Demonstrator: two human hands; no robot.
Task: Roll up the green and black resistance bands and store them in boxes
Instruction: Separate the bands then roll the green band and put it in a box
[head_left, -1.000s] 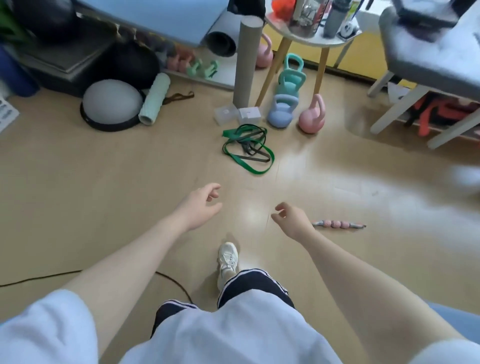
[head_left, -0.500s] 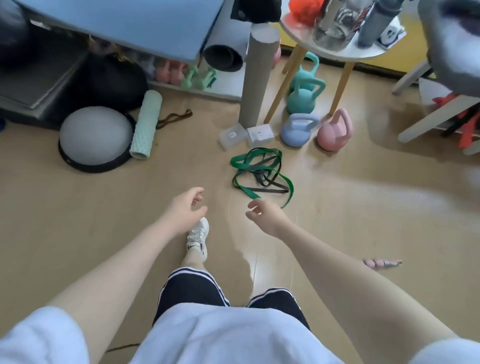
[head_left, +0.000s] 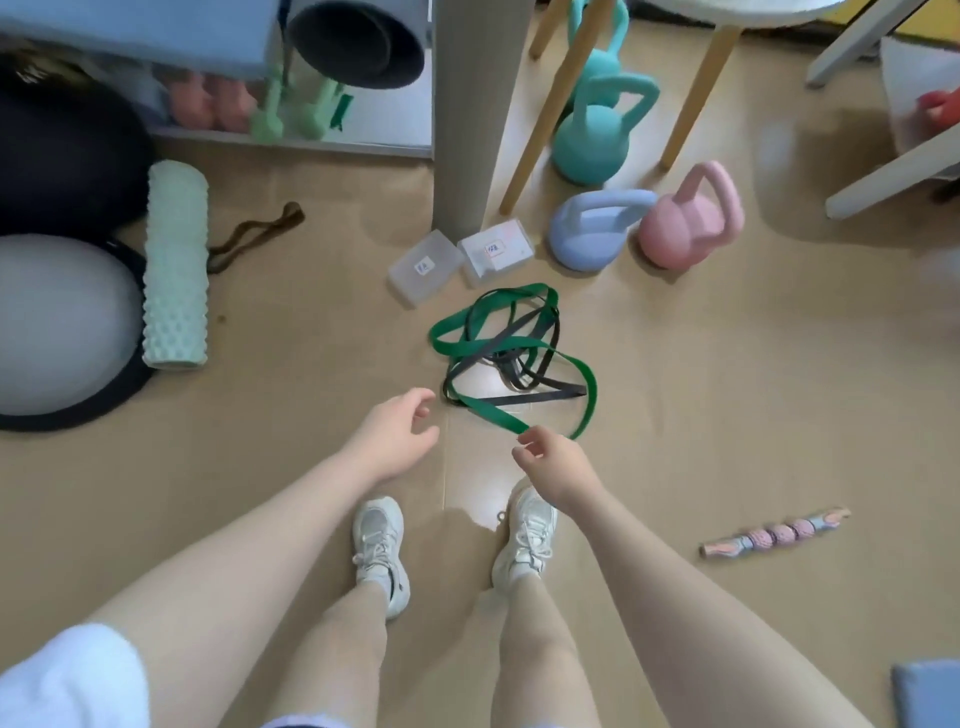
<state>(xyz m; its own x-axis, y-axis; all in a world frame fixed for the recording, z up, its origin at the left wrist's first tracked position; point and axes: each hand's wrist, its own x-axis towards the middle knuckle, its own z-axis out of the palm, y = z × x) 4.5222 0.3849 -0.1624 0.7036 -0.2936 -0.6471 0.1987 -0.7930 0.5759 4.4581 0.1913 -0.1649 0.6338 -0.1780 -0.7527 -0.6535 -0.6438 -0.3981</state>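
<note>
A green resistance band (head_left: 497, 414) and a thinner black band (head_left: 543, 398) lie tangled in one loose heap on the floor in front of my feet. Two small clear plastic boxes with labels, the left box (head_left: 426, 268) and the right box (head_left: 497, 250), stand just behind the heap. My right hand (head_left: 557, 464) hovers at the near end of the green loop, its loosely curled fingertips over the band and hiding a short piece of it. My left hand (head_left: 396, 435) hangs relaxed just left of the heap and holds nothing.
Blue (head_left: 592, 228), pink (head_left: 685, 221) and teal (head_left: 592, 130) kettlebells stand behind the boxes by a grey tube (head_left: 467, 130) and a stool's wooden legs. A mint foam roller (head_left: 175, 270) and a grey balance dome (head_left: 57, 322) lie left. A massage stick (head_left: 774, 532) lies right.
I have stepped closer and the view has tilted down. Both hands have moved forward to the heap, and my right hand now reaches the green band's near loop.
</note>
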